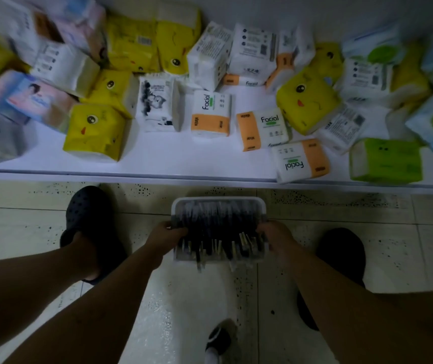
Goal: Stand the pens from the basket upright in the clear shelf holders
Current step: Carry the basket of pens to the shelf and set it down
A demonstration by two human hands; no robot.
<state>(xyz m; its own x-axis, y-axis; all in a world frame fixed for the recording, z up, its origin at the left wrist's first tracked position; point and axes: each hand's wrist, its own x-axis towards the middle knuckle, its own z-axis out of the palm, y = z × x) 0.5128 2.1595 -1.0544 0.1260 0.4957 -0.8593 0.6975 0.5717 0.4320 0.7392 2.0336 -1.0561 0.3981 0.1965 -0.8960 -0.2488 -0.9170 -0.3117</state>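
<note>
In the head view, the person is looking down at a pale plastic basket that is sitting low in the middle of the scene, over a speckled tiled floor and just near of a white shelf. The basket is holding a dense load of dark pens, lying roughly near to far, with some pale ends poking over its near rim. The left hand is gripping the basket's left side, fingers curled over the edge, and the right hand is gripping the right side in the same way; whether the basket is resting on the floor or hanging clear of it cannot be told. A black clog is standing to the left of the basket and another dark shoe to the right. On the shelf, soft tissue packs are lying scattered, yellow, white and orange, green, and pink ones, some upright and some tipped over, the far left ones blurring
</note>
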